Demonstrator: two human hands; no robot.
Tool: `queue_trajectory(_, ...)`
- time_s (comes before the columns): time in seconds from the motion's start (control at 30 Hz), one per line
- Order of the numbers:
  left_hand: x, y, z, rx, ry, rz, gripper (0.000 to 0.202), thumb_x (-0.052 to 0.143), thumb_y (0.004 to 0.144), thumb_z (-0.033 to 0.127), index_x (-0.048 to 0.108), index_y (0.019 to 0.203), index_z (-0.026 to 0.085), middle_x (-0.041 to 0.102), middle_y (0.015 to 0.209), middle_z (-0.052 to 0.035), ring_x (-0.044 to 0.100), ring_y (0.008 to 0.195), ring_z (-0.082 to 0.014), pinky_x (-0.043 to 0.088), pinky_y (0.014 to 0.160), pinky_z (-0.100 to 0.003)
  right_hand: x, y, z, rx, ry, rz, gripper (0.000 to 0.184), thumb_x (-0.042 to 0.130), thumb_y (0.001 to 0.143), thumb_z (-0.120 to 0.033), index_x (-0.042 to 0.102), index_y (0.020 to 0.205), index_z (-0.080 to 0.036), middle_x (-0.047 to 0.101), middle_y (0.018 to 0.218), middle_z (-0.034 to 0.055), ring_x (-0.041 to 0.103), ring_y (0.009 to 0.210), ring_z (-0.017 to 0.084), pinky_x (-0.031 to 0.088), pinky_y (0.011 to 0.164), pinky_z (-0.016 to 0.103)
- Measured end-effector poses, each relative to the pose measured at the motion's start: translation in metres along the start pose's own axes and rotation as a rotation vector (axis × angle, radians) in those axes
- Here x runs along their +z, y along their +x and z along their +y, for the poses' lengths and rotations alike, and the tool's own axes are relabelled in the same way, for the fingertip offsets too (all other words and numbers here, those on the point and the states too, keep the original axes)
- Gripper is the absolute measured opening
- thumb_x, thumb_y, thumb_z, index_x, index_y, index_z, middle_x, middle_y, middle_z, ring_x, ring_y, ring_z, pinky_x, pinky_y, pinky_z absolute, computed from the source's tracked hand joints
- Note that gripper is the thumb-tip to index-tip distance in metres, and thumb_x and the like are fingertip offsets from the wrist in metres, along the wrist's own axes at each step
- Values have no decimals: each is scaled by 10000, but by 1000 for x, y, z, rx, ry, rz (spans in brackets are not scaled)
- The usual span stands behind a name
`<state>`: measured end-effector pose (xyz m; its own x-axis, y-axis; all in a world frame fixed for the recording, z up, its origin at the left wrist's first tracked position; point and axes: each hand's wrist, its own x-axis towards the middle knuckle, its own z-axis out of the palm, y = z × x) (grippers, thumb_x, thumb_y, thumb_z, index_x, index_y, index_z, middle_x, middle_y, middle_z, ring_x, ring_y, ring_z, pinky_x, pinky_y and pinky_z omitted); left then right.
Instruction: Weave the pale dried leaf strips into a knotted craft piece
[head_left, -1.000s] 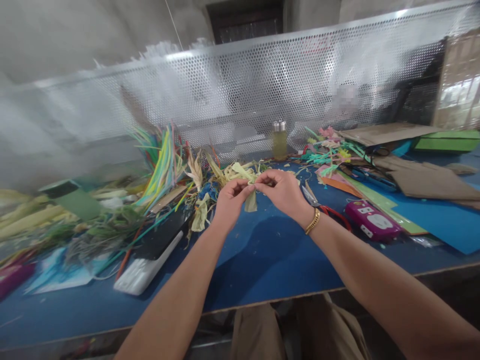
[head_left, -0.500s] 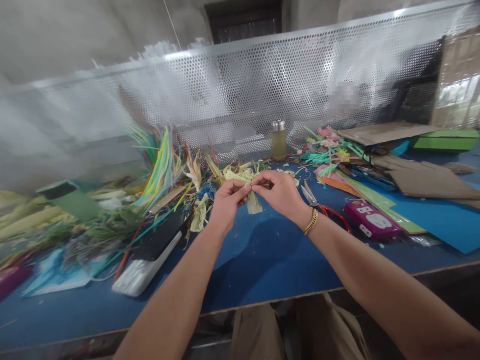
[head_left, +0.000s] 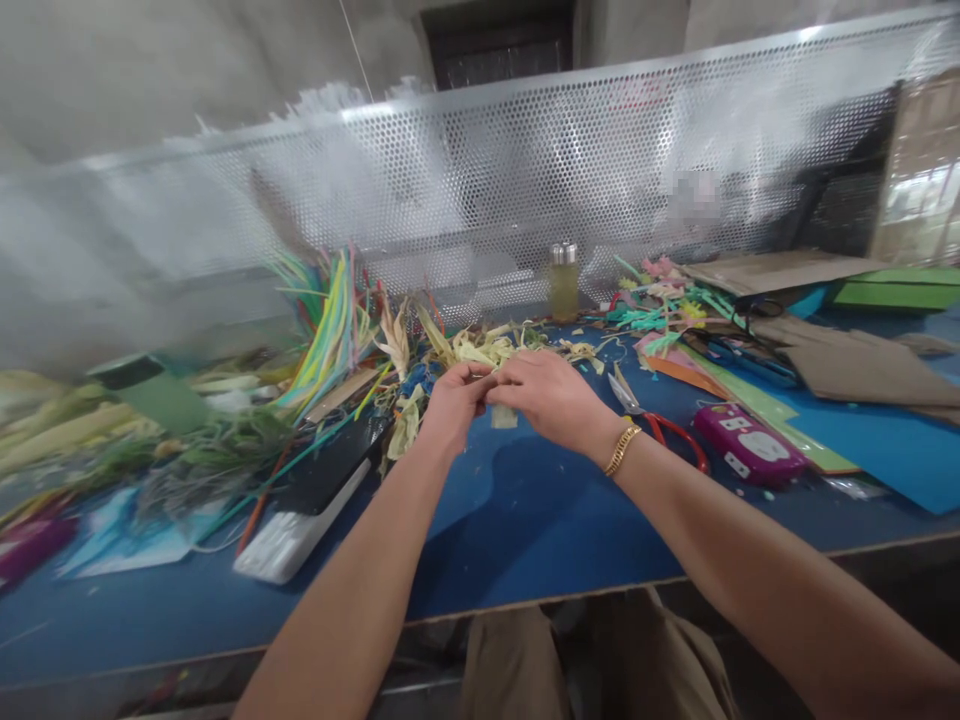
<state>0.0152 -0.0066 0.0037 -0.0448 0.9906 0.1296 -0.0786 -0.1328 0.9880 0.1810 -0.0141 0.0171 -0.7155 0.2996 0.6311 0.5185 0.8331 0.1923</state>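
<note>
Both my hands meet above the blue table (head_left: 525, 520), pinching one small pale-green husk strip (head_left: 503, 416). My left hand (head_left: 454, 405) grips it from the left with fingers closed. My right hand (head_left: 547, 395), a gold bracelet on its wrist, covers the strip's top from the right, fingers pressed together. Only the strip's lower end shows below the fingers. A heap of dried husk pieces (head_left: 480, 350) lies just behind my hands.
Red-handled scissors (head_left: 652, 415) and a magenta box (head_left: 746, 445) lie right of my hands. A white-and-black device (head_left: 311, 500) lies to the left, beside coloured strips (head_left: 326, 320). A small bottle (head_left: 563, 280) stands by the perforated metal screen (head_left: 525, 170). Paper sheets and cardboard (head_left: 862, 365) cover the right side.
My hands have drawn closer together, and the right hand has slid over the strip. Less of the strip now hangs below the fingers.
</note>
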Motion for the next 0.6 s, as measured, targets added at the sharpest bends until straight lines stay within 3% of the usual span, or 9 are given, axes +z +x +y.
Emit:
queue_trajectory(0.2,-5,3,-1,-7,96,-112,225,745,580,260,592,723,177,510,542,52,382,448,-58,238,441,-195,3,0,-1,-19,-55,-80,244,452,923,-160,682,953,-239,602,869,35,470,820,180,283,709,338)
queue_trajectory(0.43,-7,3,-2,-28,123,-167,184,696,575,202,616,739,181,524,540,48,394,460,-67,250,463,-203,2,2,-2,13,15,-85,210,474,897,-147,670,831,-188,596,790,38,458,699,153,288,643,314)
queue_trajectory(0.5,-8,3,-2,-27,113,-171,178,700,580,200,613,735,186,537,570,45,412,479,-70,267,475,-206,3,1,-3,89,108,-35,198,486,888,-144,664,810,-183,594,788,33,473,691,142,311,637,293)
queue_trajectory(0.6,-8,4,0,-14,81,-158,156,703,599,219,624,729,185,549,622,37,424,502,-72,294,490,-214,5,0,-3,244,326,144,138,543,852,-122,661,814,-182,610,840,31,529,769,134,364,671,256)
